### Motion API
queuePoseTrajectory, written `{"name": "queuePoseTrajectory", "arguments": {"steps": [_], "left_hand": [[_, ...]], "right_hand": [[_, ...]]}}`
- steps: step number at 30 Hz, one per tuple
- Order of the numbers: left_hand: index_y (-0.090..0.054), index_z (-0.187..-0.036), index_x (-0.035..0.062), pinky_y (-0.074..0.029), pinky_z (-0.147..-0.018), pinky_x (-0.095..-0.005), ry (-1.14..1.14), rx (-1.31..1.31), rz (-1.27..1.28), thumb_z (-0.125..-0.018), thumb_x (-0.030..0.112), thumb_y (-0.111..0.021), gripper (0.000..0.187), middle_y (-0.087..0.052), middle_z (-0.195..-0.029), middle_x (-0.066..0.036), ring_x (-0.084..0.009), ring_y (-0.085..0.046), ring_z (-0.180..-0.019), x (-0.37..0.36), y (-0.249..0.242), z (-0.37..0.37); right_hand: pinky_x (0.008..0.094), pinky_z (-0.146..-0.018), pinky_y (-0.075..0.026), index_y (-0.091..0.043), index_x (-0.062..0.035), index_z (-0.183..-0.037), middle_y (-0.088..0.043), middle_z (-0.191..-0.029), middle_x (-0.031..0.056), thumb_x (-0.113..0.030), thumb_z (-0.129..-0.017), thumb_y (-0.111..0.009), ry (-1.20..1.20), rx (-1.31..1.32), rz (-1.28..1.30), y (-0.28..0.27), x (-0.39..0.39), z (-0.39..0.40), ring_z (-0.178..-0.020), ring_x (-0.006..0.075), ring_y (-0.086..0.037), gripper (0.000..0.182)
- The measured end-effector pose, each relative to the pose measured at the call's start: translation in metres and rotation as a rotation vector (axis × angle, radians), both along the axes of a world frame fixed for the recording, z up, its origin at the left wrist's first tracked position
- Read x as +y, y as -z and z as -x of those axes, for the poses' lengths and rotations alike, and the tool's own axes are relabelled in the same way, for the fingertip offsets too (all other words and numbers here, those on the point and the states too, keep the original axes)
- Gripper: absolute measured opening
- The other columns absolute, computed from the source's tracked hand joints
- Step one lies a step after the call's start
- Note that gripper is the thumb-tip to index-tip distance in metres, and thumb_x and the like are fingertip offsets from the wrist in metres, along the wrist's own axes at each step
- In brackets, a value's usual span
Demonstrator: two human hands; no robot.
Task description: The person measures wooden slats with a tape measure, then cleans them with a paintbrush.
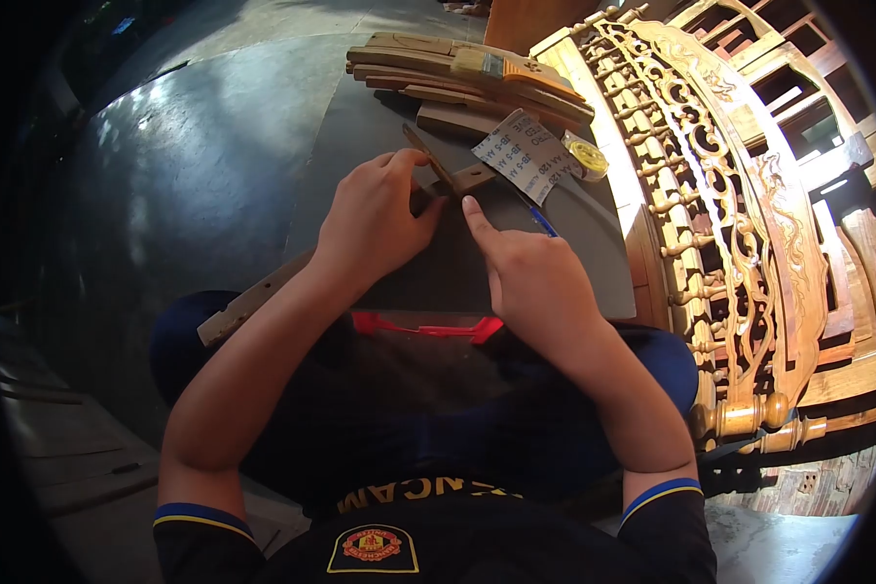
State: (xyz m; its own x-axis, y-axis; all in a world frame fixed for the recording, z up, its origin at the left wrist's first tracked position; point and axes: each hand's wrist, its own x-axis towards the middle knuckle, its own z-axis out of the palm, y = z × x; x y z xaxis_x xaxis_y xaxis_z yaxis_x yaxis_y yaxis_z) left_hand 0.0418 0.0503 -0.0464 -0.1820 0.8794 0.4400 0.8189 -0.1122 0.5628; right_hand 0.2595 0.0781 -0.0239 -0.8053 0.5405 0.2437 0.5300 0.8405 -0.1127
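My left hand (384,209) is closed, its thumb and fingers pinching a narrow dark strip (428,156) that slants over a wooden piece (472,177) with a small hole. The index finger of my right hand (530,268) points out to the lower end of the strip; its other fingers are curled under, and what they hold, if anything, is hidden. Just beyond my right hand lie a printed sandpaper sheet (524,156) and a blue pen-like stick (539,218). A longer wooden bar (253,304) lies under my left forearm.
Curved wooden pieces (428,83) are stacked at the back of the grey board (574,273), with a brush (516,70) on top. A yellow tape roll (586,156) sits beside the sandpaper. Carved wooden furniture (749,195) stands on the right. Something red (428,329) shows at the near edge.
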Motion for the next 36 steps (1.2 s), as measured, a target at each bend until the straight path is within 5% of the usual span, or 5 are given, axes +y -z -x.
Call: {"name": "queuePoseTrajectory", "arguments": {"steps": [6, 14, 23, 27, 36], "left_hand": [[-0.071, -0.127, 0.0039, -0.059, -0.076, -0.042, -0.016, -0.005, -0.003, -0.086, 0.021, -0.085, 0.046, -0.076, -0.097, -0.016, -0.0323, -0.077, -0.085, -0.002, 0.0, 0.0], [-0.071, -0.122, -0.0007, -0.059, -0.082, -0.0457, -0.005, -0.009, 0.009, -0.086, 0.018, -0.082, 0.043, -0.076, -0.099, -0.018, -0.0352, -0.076, -0.089, -0.002, -0.006, -0.002], [-0.07, -0.125, 0.0048, -0.059, -0.077, -0.0417, -0.006, -0.03, 0.015, -0.086, 0.018, -0.084, 0.044, -0.077, -0.097, -0.014, -0.0315, -0.077, -0.086, -0.001, -0.003, -0.002], [-0.07, -0.122, 0.0046, -0.059, -0.077, -0.0424, 0.016, 0.002, -0.031, -0.086, 0.016, -0.084, 0.04, -0.077, -0.096, -0.014, -0.0319, -0.077, -0.086, -0.003, -0.001, -0.002], [-0.071, -0.11, 0.0009, -0.059, -0.083, -0.0453, 0.008, 0.01, -0.02, -0.087, 0.017, -0.082, 0.031, -0.075, -0.1, -0.016, -0.0354, -0.075, -0.092, -0.001, 0.0, -0.002]], "right_hand": [[0.0469, -0.07, -0.059, -0.057, 0.0014, -0.152, -0.069, -0.078, 0.015, -0.004, -0.092, -0.062, 0.009, -0.045, 0.163, -0.031, -0.017, -0.021, -0.071, 0.0356, -0.072, 0.061], [0.0469, -0.067, -0.059, -0.057, 0.0009, -0.153, -0.069, -0.077, 0.0146, -0.004, -0.09, -0.063, 0.016, -0.08, 0.101, -0.024, -0.016, -0.027, -0.069, 0.0344, -0.071, 0.063], [0.0459, -0.066, -0.06, -0.056, 0.0, -0.155, -0.069, -0.079, 0.0143, -0.003, -0.088, -0.062, 0.015, 0.015, -0.012, 0.005, 0.008, 0.002, -0.069, 0.0335, -0.072, 0.067], [0.046, -0.066, -0.06, -0.057, -0.0001, -0.154, -0.069, -0.08, 0.0154, -0.003, -0.089, -0.061, 0.081, -0.146, 0.063, -0.021, -0.015, -0.007, -0.067, 0.0337, -0.071, 0.065], [0.0463, -0.064, -0.059, -0.058, -0.0006, -0.153, -0.068, -0.077, 0.0144, -0.004, -0.09, -0.063, 0.022, 0.007, -0.014, -0.001, 0.008, 0.006, -0.067, 0.0331, -0.071, 0.063]]}}
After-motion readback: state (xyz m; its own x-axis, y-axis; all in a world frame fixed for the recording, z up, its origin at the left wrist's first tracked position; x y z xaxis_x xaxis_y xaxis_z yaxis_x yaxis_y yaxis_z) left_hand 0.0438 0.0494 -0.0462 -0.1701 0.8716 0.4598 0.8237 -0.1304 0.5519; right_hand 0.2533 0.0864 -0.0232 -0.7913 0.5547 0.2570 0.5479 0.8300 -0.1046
